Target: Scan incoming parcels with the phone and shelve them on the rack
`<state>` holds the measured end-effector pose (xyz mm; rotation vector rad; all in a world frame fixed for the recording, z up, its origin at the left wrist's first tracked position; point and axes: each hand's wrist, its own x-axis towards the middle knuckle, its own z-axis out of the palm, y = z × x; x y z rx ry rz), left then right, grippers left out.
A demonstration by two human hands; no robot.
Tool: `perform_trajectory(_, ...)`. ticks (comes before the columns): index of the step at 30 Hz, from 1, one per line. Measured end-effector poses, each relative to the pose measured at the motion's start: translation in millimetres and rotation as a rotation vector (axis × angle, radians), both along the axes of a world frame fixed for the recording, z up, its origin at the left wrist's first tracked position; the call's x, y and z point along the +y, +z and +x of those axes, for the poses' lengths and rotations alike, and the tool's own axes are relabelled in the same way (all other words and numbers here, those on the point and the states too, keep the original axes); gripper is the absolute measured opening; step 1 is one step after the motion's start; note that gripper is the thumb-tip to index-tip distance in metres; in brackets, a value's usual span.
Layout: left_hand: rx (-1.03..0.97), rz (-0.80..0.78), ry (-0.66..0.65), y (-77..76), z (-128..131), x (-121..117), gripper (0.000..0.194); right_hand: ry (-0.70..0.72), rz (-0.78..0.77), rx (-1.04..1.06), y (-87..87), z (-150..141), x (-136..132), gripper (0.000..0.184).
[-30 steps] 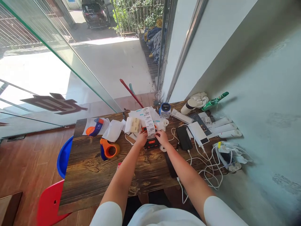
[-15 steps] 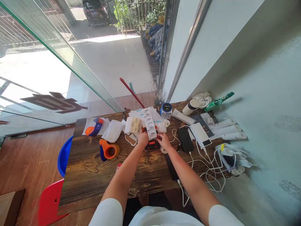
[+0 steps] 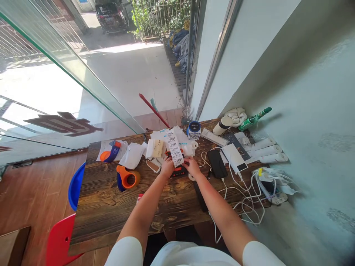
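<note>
A long white label strip [image 3: 174, 146], printed with numbers such as 3007 and 3002, lies over a black and orange device [image 3: 179, 171], which looks like a small label printer. My left hand [image 3: 167, 167] is closed at the strip's lower left edge, against the device. On the other side, my right hand [image 3: 192, 166] has its fingers bent in at the strip's lower right corner. The fingertips partly hide the device, and their exact grip is hard to see. A small paper roll [image 3: 191, 177] sits under my right wrist.
An orange tape dispenser [image 3: 130, 178] lies left on the wooden table [image 3: 105, 214]. A tissue pack [image 3: 158, 147] and papers are behind my hands. To the right are a black phone [image 3: 217, 163], a white power bank [image 3: 234, 157] and tangled white cables [image 3: 256, 207]. A blue round container [image 3: 193, 129] stands behind.
The strip has slid a little toward me between my fingers; the partial label below 3002 no longer shows. Both hands stay at the device. The view has shifted slightly.
</note>
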<state>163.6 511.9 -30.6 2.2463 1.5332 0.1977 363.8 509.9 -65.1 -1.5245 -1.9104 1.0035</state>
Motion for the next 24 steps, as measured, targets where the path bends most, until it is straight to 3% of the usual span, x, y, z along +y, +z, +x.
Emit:
perform_trajectory(7,0.035,-0.087,0.006,9.1,-6,17,0.036,-0.012,-0.014,0.005,1.3,0,-2,0.024)
perform_trajectory(11,-0.016,-0.123,0.032,7.4,-7,13,0.03,-0.018,-0.025,0.024,4.0,-1,-2,0.024)
perform_trajectory(18,-0.246,-0.147,0.149,2.2,-22,12,0.032,-0.044,-0.045,0.062,-3.3,1,-5,0.025)
perform_trajectory(24,-0.495,-0.275,0.198,23.2,-37,23,0.027,-0.069,-0.046,0.081,-4.1,-1,-6,0.026)
